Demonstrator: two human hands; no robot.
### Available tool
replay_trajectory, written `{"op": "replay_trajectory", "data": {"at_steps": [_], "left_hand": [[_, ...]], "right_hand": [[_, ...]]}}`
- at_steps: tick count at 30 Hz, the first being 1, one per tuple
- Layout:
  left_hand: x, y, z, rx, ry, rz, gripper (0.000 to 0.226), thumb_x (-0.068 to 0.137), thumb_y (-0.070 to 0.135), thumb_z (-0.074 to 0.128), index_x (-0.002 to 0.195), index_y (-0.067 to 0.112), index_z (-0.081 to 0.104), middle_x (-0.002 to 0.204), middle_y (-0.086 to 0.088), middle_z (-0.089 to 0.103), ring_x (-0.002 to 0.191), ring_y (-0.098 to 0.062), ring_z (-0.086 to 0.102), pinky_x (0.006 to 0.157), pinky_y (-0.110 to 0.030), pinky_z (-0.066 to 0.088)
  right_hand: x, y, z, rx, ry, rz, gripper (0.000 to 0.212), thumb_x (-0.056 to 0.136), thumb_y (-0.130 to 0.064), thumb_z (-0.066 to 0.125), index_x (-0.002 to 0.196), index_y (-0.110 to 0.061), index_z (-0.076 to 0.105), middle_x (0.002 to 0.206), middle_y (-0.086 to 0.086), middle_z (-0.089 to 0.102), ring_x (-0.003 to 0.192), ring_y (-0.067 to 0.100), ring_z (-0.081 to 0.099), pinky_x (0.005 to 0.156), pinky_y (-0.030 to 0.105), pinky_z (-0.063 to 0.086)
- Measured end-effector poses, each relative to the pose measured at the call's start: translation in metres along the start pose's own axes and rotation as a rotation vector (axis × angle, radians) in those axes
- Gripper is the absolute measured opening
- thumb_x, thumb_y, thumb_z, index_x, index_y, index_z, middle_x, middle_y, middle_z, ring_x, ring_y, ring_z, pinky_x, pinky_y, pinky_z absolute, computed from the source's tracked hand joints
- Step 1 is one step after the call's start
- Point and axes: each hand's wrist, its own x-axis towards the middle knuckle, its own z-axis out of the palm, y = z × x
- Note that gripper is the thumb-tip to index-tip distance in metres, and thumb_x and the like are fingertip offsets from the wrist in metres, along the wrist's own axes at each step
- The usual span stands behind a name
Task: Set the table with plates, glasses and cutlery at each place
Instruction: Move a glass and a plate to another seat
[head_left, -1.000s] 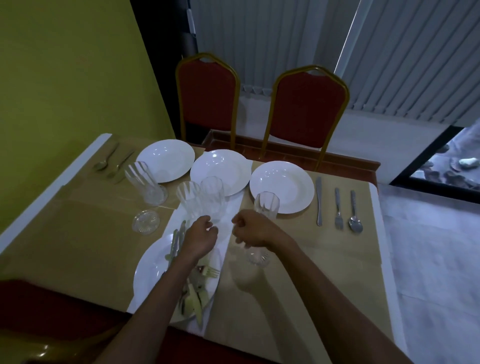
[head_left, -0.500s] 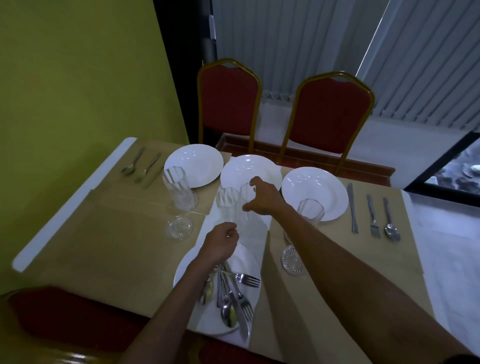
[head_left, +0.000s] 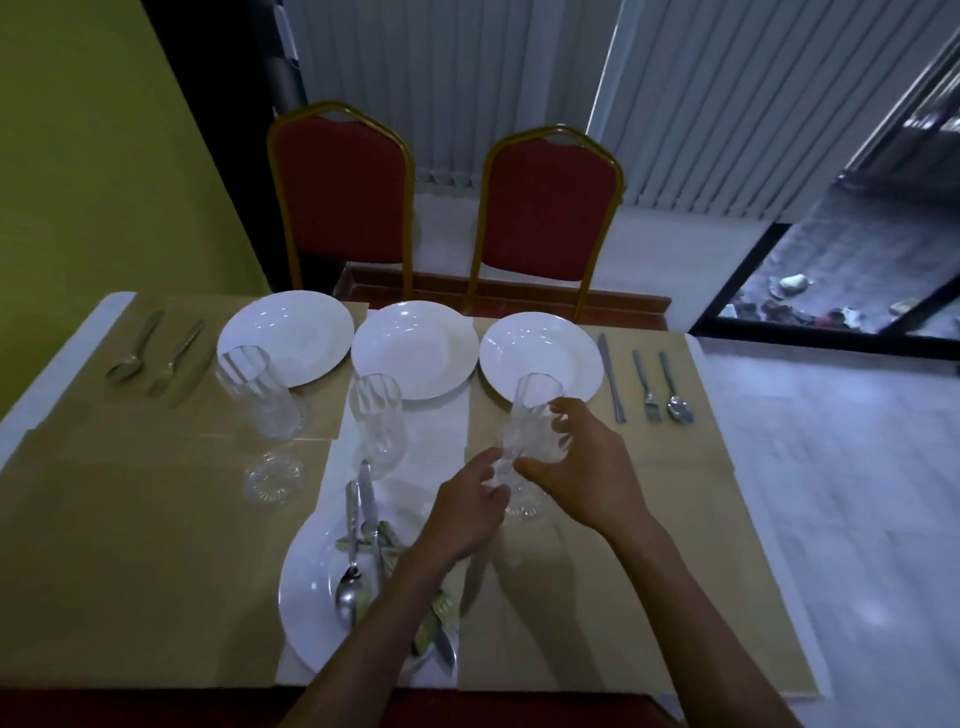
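Note:
Three white plates stand in a row at the table's far side: left plate (head_left: 291, 335), middle plate (head_left: 415, 348), right plate (head_left: 543, 351). My right hand (head_left: 587, 467) grips a clear glass (head_left: 535, 415) just in front of the right plate. My left hand (head_left: 467, 512) pinches the lower part of glass there; whether it is the same glass or a second one I cannot tell. A glass base (head_left: 524, 506) shows below the hands. Another glass (head_left: 376, 415) stands before the middle plate, a further one (head_left: 260, 395) before the left plate.
A near plate (head_left: 306, 608) carries loose cutlery (head_left: 363, 540). A knife, fork and spoon (head_left: 644, 387) lie right of the right plate; another set (head_left: 156, 356) lies at the far left. Two red chairs (head_left: 545, 208) stand behind the table. A yellow wall is on the left.
My right hand took one of the two middle glasses and carried it right, to the glass before the right plate. My left hand left the near plate and joined it there.

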Motion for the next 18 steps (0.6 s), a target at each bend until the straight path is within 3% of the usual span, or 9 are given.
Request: {"op": "replay_trajectory", "data": {"at_steps": [4,7,13,18], "left_hand": [[0.002,0.003,0.015,0.055,-0.052,0.025,0.048,0.097,0.021,0.050,0.144,0.031,0.043,0.143,-0.002,0.053,0.121,-0.020,0.058,0.097,-0.031,0.049],[0.002,0.005,0.024,0.088,-0.080,0.047,0.049,0.099,0.017,0.046,0.145,0.030,0.041,0.144,0.000,0.052,0.126,-0.020,0.055,0.094,-0.022,0.040],[0.003,0.002,0.036,0.133,-0.087,0.037,0.050,0.098,0.016,0.043,0.146,0.032,0.040,0.144,0.002,0.052,0.129,-0.020,0.052,0.096,-0.021,0.039],[0.001,-0.001,0.039,0.137,-0.062,0.017,0.050,0.099,0.015,0.043,0.147,0.029,0.037,0.144,-0.003,0.052,0.130,-0.022,0.052,0.091,-0.019,0.037]], "right_hand": [[0.001,0.024,0.008,-0.017,0.004,0.042,0.076,0.069,-0.046,0.082,0.134,-0.025,0.049,0.124,-0.002,0.066,0.107,0.018,0.065,0.083,0.031,0.054],[0.001,0.035,0.015,-0.032,-0.014,0.050,0.077,0.070,-0.045,0.082,0.136,-0.024,0.048,0.126,-0.001,0.064,0.111,0.019,0.063,0.084,0.029,0.050],[0.010,0.043,0.025,-0.082,-0.059,0.051,0.069,0.073,-0.040,0.081,0.130,-0.018,0.051,0.117,0.004,0.068,0.105,0.023,0.066,0.080,0.030,0.051],[0.012,0.043,0.024,-0.049,-0.093,0.024,0.072,0.077,-0.037,0.079,0.137,-0.016,0.046,0.118,0.004,0.068,0.104,0.022,0.067,0.081,0.024,0.048]]}}
